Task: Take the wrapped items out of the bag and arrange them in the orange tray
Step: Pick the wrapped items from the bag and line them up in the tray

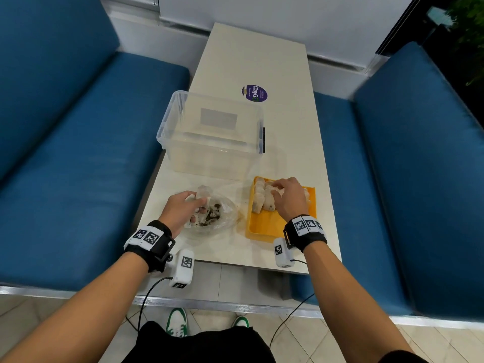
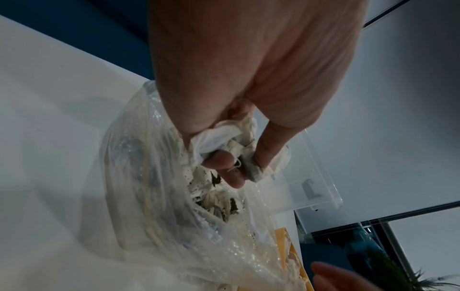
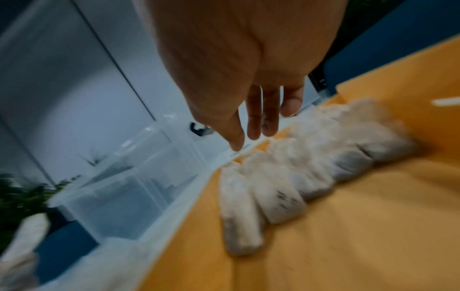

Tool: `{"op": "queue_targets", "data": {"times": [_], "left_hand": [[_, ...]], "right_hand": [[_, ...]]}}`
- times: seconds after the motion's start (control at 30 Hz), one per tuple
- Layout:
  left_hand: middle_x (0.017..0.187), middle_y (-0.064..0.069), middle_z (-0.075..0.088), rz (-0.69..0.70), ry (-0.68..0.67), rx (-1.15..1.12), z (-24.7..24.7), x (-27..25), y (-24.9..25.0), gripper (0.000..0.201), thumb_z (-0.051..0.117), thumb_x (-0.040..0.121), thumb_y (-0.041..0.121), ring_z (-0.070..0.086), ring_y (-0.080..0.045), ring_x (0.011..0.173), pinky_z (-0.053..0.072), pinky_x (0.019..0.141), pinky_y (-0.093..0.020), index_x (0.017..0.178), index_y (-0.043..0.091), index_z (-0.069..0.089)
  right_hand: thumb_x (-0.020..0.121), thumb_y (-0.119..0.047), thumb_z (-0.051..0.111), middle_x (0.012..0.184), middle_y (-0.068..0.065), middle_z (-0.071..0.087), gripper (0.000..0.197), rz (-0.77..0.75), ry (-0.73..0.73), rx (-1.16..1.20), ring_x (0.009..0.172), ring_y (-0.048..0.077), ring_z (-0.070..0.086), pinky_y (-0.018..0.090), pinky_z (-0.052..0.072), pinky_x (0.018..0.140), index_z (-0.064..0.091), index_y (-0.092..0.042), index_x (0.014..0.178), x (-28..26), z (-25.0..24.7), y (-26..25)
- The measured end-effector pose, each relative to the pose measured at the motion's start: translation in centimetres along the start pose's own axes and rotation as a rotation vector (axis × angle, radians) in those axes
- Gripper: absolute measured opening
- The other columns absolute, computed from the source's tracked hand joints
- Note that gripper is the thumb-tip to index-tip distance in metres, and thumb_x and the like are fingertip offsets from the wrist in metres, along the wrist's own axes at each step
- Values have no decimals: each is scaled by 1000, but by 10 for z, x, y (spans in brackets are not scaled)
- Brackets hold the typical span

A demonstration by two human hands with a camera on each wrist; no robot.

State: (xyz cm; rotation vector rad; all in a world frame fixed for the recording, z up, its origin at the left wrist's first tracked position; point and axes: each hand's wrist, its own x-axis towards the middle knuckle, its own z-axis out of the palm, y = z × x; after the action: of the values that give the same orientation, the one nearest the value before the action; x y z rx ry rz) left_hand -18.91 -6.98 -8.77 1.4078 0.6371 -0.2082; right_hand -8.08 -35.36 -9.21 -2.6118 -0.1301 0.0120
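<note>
Left hand (image 2: 248, 94) inside bag (image 2: 154, 196) — fingers curled, pinching wrapped item (image 2: 224, 135). Right hand (image 3: 239, 65) empty, fingers extended over row of wrapped items (image 3: 293, 177) in orange tray (image 3: 348, 236).

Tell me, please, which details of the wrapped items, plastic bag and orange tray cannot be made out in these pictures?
- How many white wrapped items remain in the crumpled clear plastic bag: the left hand and cloudy film cover them in the head and left wrist views.
- Full count of items in the orange plastic tray: the right hand hides some in the head view; motion blur smears the right wrist view.
</note>
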Motion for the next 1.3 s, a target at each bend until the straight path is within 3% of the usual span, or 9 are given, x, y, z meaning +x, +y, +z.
{"op": "queue_targets", "data": {"times": [0.13,0.33,0.47,0.6,0.7,0.83,0.97,1.13,1.3], "left_hand": [[105,-22,76,34,-20,26,2,-3,1,18,73,94,16,68,-23,87,40,55,-30,109,7,71],[89,-17,76,107,-76,67,6,-9,3,22,74,94,16,66,-24,82,42,55,-28,112,4,71],[91,-18,77,167,-86,142,3,-11,2,24,76,93,21,69,-21,77,43,53,-26,111,7,70],[87,-7,76,210,-102,277,-1,-14,2,22,76,93,31,66,-6,62,45,53,-23,113,23,70],[79,-2,70,229,-100,352,-3,-16,2,17,72,96,32,57,1,48,40,49,-17,107,19,72],[87,-6,75,202,-77,400,-7,-15,-2,21,75,93,38,67,-13,69,45,60,-28,105,21,71],[90,-7,75,190,-41,426,-9,-15,-2,12,75,93,27,68,-19,73,46,64,-29,102,20,72],[91,1,74,197,27,430,-9,-17,0,9,77,92,24,65,-11,62,43,58,-22,96,16,75],[81,0,72,168,55,481,-9,-15,4,14,70,97,31,66,-12,66,42,61,-23,100,18,74]], "right_hand": [[93,-18,65,98,-1,63,13,-186,102,123,85,13,58,29,49,82,73,-17,103,-11,-10,-48],[90,-40,72,91,-8,72,34,-313,-216,265,71,-6,54,16,45,71,71,-18,116,-25,7,-122],[92,-21,70,84,-4,73,9,-406,-230,202,66,-6,52,22,43,71,76,-14,94,-26,15,-136],[92,-18,66,87,-3,72,9,-435,-203,176,70,5,53,24,42,72,75,-17,92,-29,14,-145],[92,-16,66,89,1,70,10,-458,-225,147,75,10,55,27,45,75,76,-15,94,-32,10,-150],[93,-15,66,92,4,70,12,-483,-234,99,84,17,60,29,47,80,76,-13,99,-37,10,-156],[92,-16,66,93,3,71,13,-465,-210,82,83,17,57,30,44,78,76,-14,99,-40,9,-153],[91,-16,71,86,-6,73,6,-408,-90,171,70,4,53,11,36,67,76,-17,95,-40,-16,-127],[90,-16,73,81,-11,70,4,-263,-93,178,69,-2,57,8,41,66,75,-18,92,-36,-52,-68]]}}
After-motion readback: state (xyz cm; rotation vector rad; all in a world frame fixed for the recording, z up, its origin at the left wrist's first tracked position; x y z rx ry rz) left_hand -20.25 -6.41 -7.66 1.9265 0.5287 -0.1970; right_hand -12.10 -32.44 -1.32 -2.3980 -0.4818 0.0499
